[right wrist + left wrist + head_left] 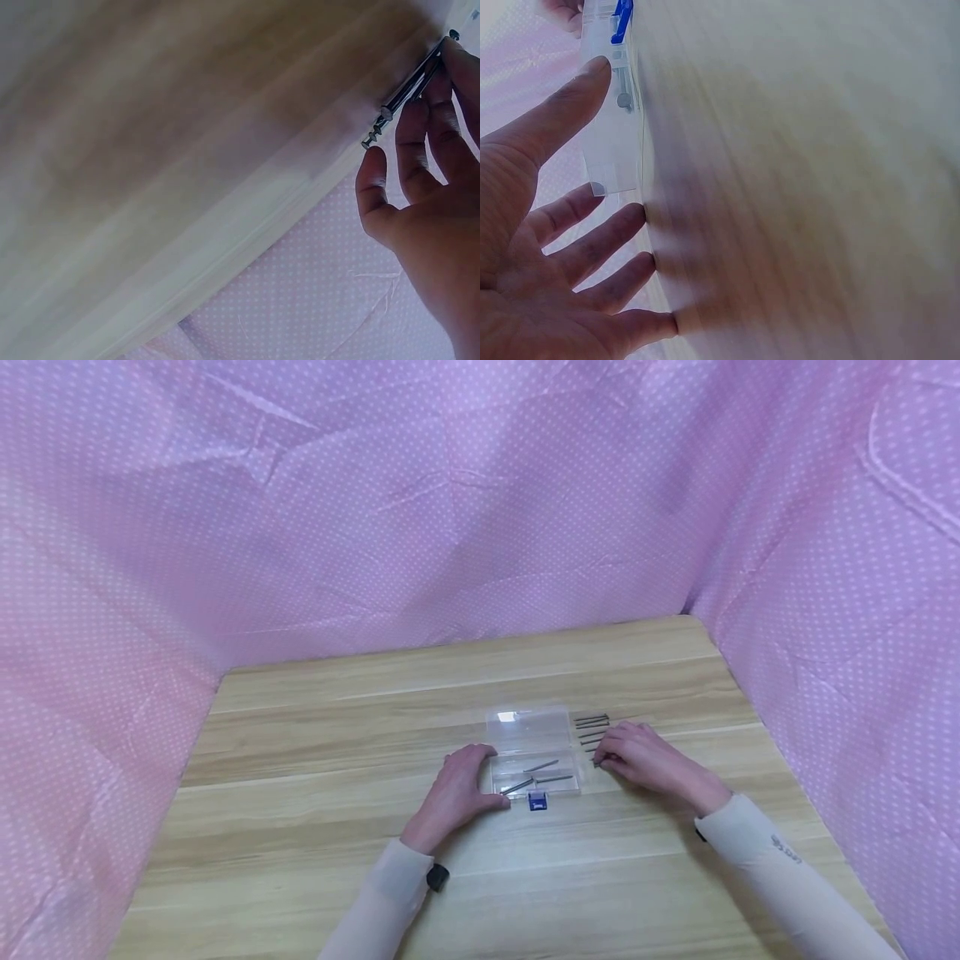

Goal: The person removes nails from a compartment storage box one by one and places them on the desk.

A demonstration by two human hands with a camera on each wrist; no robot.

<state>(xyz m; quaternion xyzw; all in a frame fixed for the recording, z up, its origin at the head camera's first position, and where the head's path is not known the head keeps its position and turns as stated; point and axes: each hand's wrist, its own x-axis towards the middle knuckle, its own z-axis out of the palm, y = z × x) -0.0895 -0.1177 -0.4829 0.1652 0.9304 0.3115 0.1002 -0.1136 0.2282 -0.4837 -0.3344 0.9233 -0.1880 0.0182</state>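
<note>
A clear plastic box (536, 732) lies with its lid folded back, and a few nails (542, 766) rest inside it. My left hand (453, 793) holds the box at its left end, thumb against the front wall and index finger at the back corner, the other fingers spread on the table. Right of the box, a row of dark nails (592, 722) lies on the wood. There my right hand (639, 758) pinches a nail (454, 35) between thumb and fingertips, its head showing. More nail heads (386, 112) lie beside those fingers in the right wrist view.
A blue latch (537, 802) sticks out from the box's front edge. The wooden table (322, 760) extends around the box, and pink dotted cloth (420, 510) hangs behind it and on both sides.
</note>
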